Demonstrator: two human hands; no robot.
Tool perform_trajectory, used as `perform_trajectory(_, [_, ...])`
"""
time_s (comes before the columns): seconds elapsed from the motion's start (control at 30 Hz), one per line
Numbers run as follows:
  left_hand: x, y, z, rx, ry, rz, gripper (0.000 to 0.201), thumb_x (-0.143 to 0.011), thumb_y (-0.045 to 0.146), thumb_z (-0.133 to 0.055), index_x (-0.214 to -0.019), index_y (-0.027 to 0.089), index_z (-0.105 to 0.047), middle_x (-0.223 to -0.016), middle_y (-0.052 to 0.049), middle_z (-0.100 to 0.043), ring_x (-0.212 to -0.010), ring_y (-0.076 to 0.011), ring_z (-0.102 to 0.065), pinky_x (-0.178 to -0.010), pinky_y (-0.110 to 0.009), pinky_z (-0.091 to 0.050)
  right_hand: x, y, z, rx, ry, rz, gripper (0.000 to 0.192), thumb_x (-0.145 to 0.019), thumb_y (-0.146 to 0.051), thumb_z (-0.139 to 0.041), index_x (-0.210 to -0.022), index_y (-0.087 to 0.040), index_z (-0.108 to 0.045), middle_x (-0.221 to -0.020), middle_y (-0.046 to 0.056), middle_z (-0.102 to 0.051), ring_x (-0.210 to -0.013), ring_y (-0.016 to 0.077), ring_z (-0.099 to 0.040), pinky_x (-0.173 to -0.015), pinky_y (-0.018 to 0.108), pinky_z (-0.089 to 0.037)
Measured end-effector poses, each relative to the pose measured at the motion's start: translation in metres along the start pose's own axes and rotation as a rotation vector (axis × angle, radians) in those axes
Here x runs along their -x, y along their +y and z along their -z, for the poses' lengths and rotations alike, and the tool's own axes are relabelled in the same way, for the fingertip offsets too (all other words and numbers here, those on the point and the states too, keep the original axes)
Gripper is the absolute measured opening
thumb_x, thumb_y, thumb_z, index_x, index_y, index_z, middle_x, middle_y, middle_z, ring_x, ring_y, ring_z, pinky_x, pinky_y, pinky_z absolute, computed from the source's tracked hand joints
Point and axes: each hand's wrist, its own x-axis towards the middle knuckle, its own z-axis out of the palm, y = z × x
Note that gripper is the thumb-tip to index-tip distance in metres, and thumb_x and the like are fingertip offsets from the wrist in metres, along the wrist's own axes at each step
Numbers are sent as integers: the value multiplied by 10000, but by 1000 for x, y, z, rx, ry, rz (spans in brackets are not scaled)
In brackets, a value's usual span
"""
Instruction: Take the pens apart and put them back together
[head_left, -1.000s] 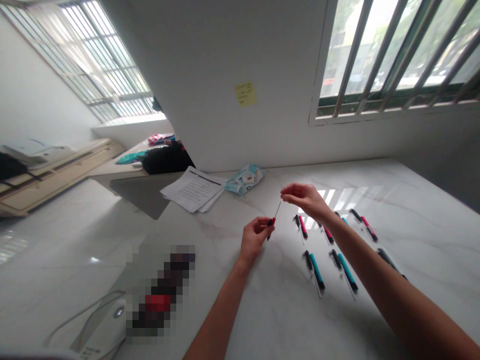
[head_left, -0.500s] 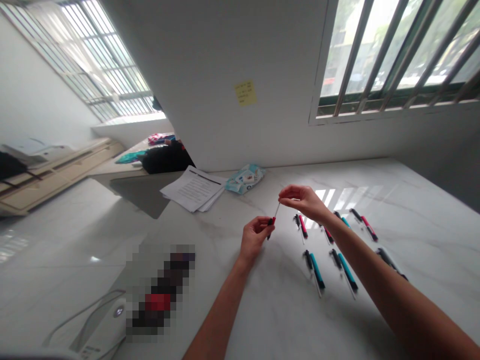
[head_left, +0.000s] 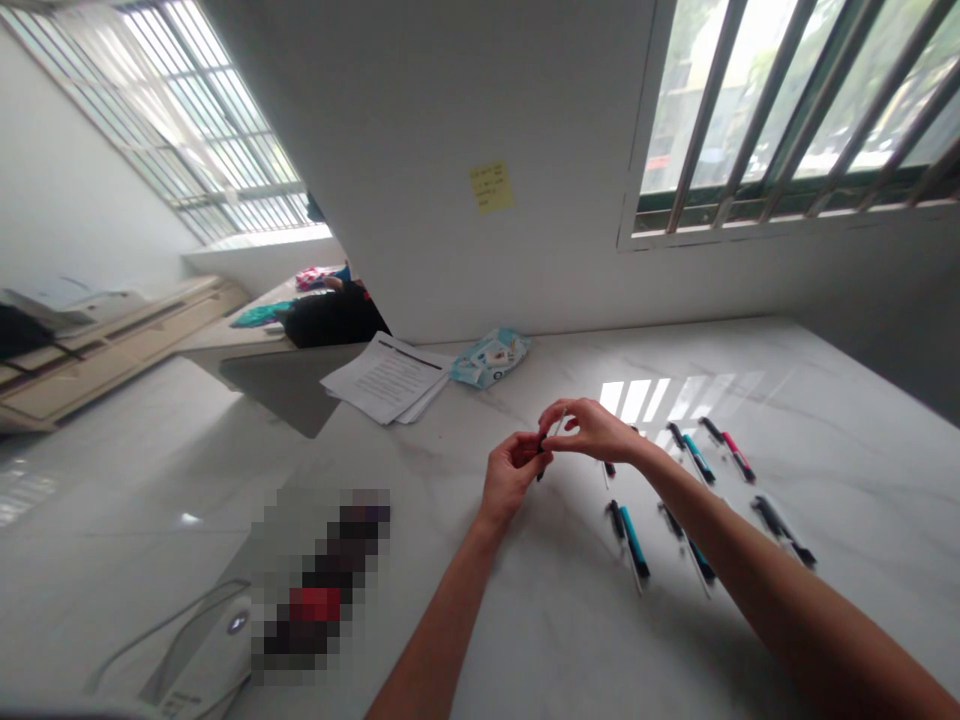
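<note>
Black pen parts (head_left: 541,470) are pinched in the fingertips of my left hand (head_left: 512,468), above the white marbled table. My right hand (head_left: 589,432) has come right up to them, its thumb and fingers meeting the left fingertips. A thin, pale pen refill (head_left: 560,421) slants up between the right fingers. The exact contact at the fingertips is hidden. Right of the hands lie disassembled pens in rows: a teal pen barrel (head_left: 634,541), a red pen barrel (head_left: 738,456) and a dark pen (head_left: 784,530), with black parts and refills beside them. My right forearm covers some of them.
Printed papers (head_left: 386,378) and a light-blue packet (head_left: 491,358) lie toward the wall. A blurred-out dark and red object (head_left: 322,590) sits left of my left forearm. Beside it is a white device (head_left: 202,650) with a cable. A yellow note (head_left: 491,187) sticks to the wall.
My right hand has moved down and left to the left hand, bringing the refill along. The red part seen in the left fingers is now hidden. The left hand has hardly moved.
</note>
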Motion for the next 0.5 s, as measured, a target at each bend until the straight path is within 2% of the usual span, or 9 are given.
perform_trajectory(0.07, [-1, -1, 1, -21, 11, 0, 345, -668, 289, -915, -939, 162, -745, -840, -22, -744, -693, -112, -630, -638, -226, -478, -1, -2, 3, -137, 62, 1, 192, -842, -353, -779, -970, -210, -783, -1081, 62, -785, -1029, 220, -716, -936, 367, -559])
perform_trajectory(0.17, [-3, -2, 4, -79, 59, -12, 306, -698, 297, -875, -947, 166, -753, -870, -41, -763, -725, -131, -654, -654, -234, -491, -2, -6, 14, -362, 235, 26, 287, -839, -415, -795, -1020, -196, -752, -1102, 80, -787, -1052, 220, -727, -958, 370, -571])
perform_trajectory(0.23, [-4, -2, 8, -151, 107, -50, 258, -733, 292, -831, -952, 174, -764, -900, -53, -777, -760, -142, -672, -695, -244, -508, -1, -7, 24, -400, 340, 51, 306, -850, -423, -789, -1050, -195, -744, -1085, 83, -788, -1036, 214, -736, -961, 369, -580])
perform_trajectory(0.33, [-6, -1, 14, -293, 173, -114, 207, -783, 284, -768, -967, 192, -781, -938, -57, -789, -799, -152, -679, -757, -262, -522, 4, -6, 38, -232, 371, 82, 274, -905, -403, -729, -1085, -201, -774, -1087, 90, -768, -977, 199, -740, -921, 357, -601])
perform_trajectory(0.5, [-7, 0, 19, -468, 225, -192, 183, -823, 287, -722, -976, 218, -795, -1016, -54, -797, -868, -165, -686, -859, -296, -536, 9, 3, 46, 178, 240, 107, 268, -930, -303, -690, -1169, -235, -792, -991, 69, -749, -765, 154, -702, -749, 318, -598])
